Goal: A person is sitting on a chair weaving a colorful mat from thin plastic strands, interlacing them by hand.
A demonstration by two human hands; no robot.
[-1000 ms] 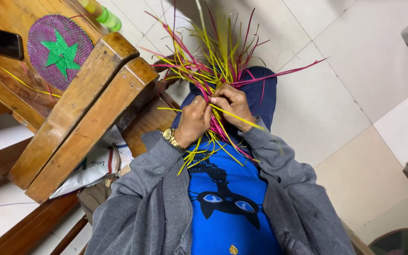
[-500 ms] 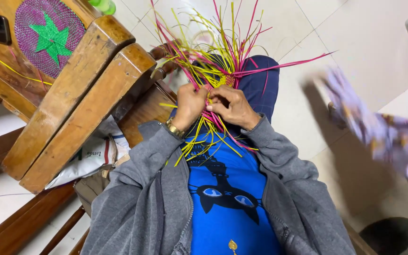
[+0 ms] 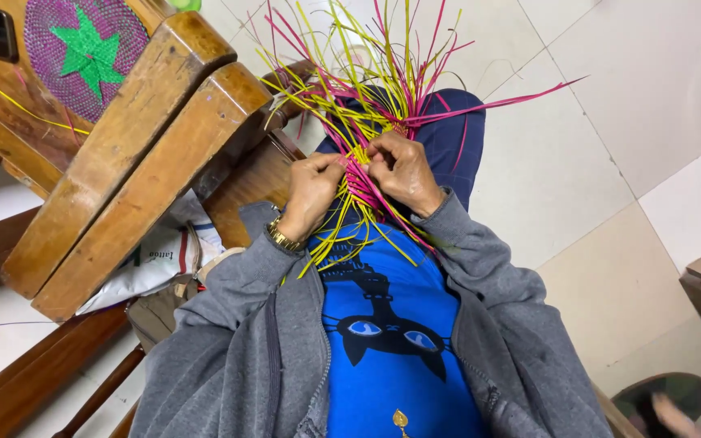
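A half-woven piece of yellow and magenta straw strips (image 3: pixel 371 105) rests over my lap, its loose ends fanning out over my knees. My left hand (image 3: pixel 311 191), with a gold watch at the wrist, pinches the woven part from the left. My right hand (image 3: pixel 406 173) grips the same woven part from the right, fingers curled on the strips. Both hands meet at the centre of the weave, above my blue shirt with a black cat face (image 3: pixel 387 332).
A wooden chair or table frame (image 3: pixel 135 154) stands close on my left. A finished round purple mat with a green star (image 3: pixel 84 50) lies on it. A white bag (image 3: pixel 160 259) sits underneath. Pale floor tiles (image 3: pixel 610 162) lie to the right, a slipper (image 3: pixel 659 401) at the bottom right.
A person in purple patterned clothing who crossed the right side half a second ago has left the view. My hands stayed on the weave, shifting slightly on the strips.
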